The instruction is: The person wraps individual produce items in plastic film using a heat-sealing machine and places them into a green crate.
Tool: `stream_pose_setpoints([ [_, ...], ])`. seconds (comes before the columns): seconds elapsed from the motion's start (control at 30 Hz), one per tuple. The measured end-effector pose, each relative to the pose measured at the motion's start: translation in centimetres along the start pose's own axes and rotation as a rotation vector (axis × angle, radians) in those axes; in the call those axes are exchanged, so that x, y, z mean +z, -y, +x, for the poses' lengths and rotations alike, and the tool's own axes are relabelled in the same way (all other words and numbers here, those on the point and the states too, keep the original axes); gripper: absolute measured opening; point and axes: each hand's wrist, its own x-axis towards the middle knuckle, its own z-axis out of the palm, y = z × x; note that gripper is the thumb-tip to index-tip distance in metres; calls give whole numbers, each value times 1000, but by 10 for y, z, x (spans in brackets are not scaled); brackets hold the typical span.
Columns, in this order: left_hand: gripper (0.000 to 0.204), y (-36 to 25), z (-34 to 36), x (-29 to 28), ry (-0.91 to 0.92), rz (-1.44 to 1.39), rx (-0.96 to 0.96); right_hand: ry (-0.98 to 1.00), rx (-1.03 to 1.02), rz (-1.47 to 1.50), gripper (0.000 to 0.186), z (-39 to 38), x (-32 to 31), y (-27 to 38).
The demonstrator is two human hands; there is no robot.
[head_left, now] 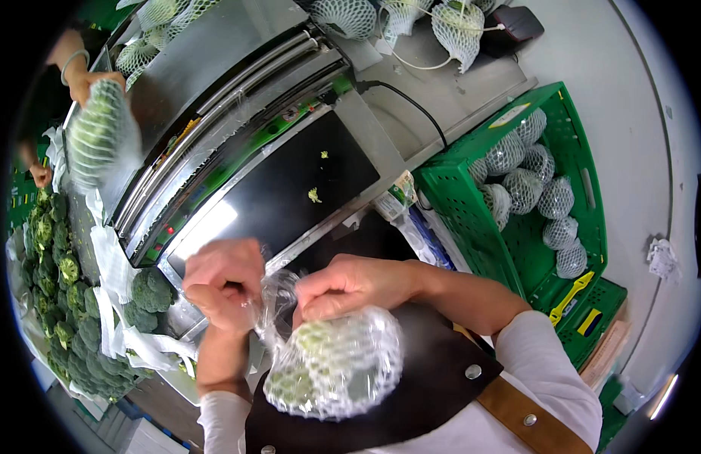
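A clear plastic bag (278, 291) holds a pale green round vegetable in a white foam net (331, 363), hanging over a dark apron. My left hand (222, 280) is closed on the bag's twisted neck, slightly blurred. My right hand (347, 284) is closed on the plastic just to its right, above the netted vegetable. Beyond my hands lies a steel machine (222, 129) with rollers and a black plate (290, 181) bearing small green scraps.
Broccoli heads (85, 333) and white strips lie at left. Another person's hand (93, 83) holds a netted vegetable upper left; another hand shows below it. A green crate (464, 242) of netted produce stands at right. Netted items, a cable and a black device are at top.
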Motion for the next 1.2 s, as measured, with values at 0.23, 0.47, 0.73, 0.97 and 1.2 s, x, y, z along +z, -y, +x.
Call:
stream_pose_setpoints([
  [0.23, 47, -35, 57, 117, 879, -176, 397, -106, -260, -357, 24, -21, 10, -24],
  [0.47, 52, 42, 35, 108, 1573, -890, -410, -361, 37, 544, 39, -110, 3, -76],
  [0.73, 86, 35, 66, 164, 761, -191, -286, -878, -153, -13, 110, -157, -9, 6],
  [0.97, 35, 53, 55, 172, 549, -528, -615, -1912, -101, -244, 96, -371, -19, -37],
  [1.2, 26, 77, 7, 121, 493, -377, -946, -2077, 405, -838, 102, -445, -107, -167],
])
